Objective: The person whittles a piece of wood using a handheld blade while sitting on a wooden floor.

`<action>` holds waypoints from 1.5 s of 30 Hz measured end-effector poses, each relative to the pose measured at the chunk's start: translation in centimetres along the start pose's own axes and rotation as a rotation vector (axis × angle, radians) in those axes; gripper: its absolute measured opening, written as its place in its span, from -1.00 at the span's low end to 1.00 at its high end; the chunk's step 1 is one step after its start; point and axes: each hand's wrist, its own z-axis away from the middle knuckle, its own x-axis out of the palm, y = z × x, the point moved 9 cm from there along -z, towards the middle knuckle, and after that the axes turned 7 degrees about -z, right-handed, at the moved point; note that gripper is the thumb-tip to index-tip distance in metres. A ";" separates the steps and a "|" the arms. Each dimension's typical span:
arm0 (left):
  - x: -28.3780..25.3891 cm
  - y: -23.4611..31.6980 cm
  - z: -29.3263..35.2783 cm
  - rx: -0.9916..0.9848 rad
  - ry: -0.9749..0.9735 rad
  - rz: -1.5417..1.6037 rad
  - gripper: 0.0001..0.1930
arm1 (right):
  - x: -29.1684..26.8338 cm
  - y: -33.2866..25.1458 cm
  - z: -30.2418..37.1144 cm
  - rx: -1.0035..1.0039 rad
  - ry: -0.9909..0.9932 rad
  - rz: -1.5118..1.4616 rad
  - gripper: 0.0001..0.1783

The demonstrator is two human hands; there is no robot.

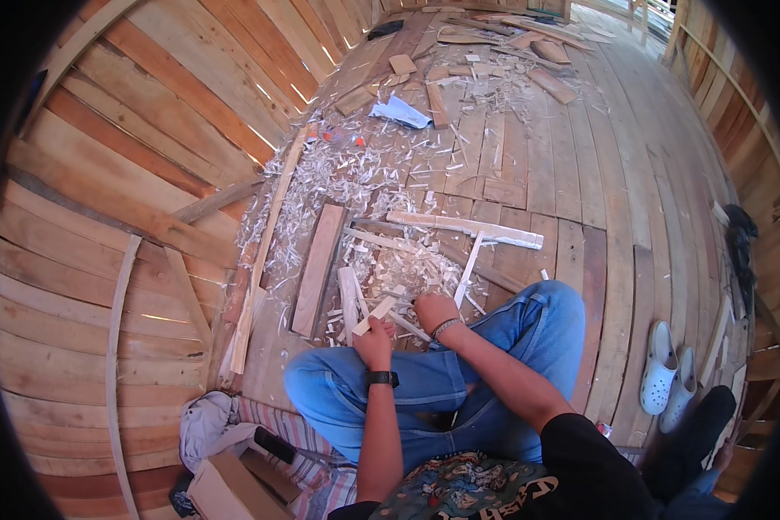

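Observation:
My left hand (375, 345), with a dark watch at the wrist, is closed around a short pale piece of wood (373, 317) that slants up to the right. Just to its right, my right hand (438, 314) is curled into a fist; a small dark bit shows at its near-left side, but I cannot make out what it grips. A bracelet circles that wrist. Under and beyond both hands lies a heap of wood chips (407, 270). Beside the left hand, a pale wooden block (348, 299) rests on the floor.
A thick brown board (319, 269) lies left of the chips. Beyond them is a long pale stick (468, 227), with a thin strip (470, 267) meeting it. Shavings (308, 186) cover the far left floor. Light clogs (659, 373) stand right; a cardboard box (225, 490) sits lower left.

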 end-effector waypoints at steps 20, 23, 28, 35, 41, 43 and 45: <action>0.4 -0.3 -0.1 -0.029 -0.013 -0.004 -0.63 | -0.2 0.1 0.0 -0.019 -0.010 0.044 -0.79; 0.4 1.2 0.3 0.000 0.006 -0.058 -0.64 | -0.2 -0.8 0.1 -0.021 -0.024 0.003 -0.80; 0.2 1.1 0.2 0.012 -0.003 -0.065 -0.64 | 0.5 -0.8 0.1 -0.031 0.022 0.100 -0.78; -0.1 0.1 0.2 0.012 0.052 -0.182 -0.62 | 1.1 -1.5 1.1 -0.048 -0.018 0.086 -0.82; 0.1 2.2 1.4 0.132 0.140 -0.445 -0.59 | 2.7 0.6 1.3 0.052 -0.123 0.070 -0.70; -0.9 4.0 2.3 0.164 0.177 -0.532 -0.57 | 2.1 -1.9 1.7 0.002 -0.160 0.059 -0.68; -0.4 4.5 2.8 0.197 0.182 -0.568 -0.57 | 3.2 0.4 1.4 0.010 -0.137 0.086 -0.67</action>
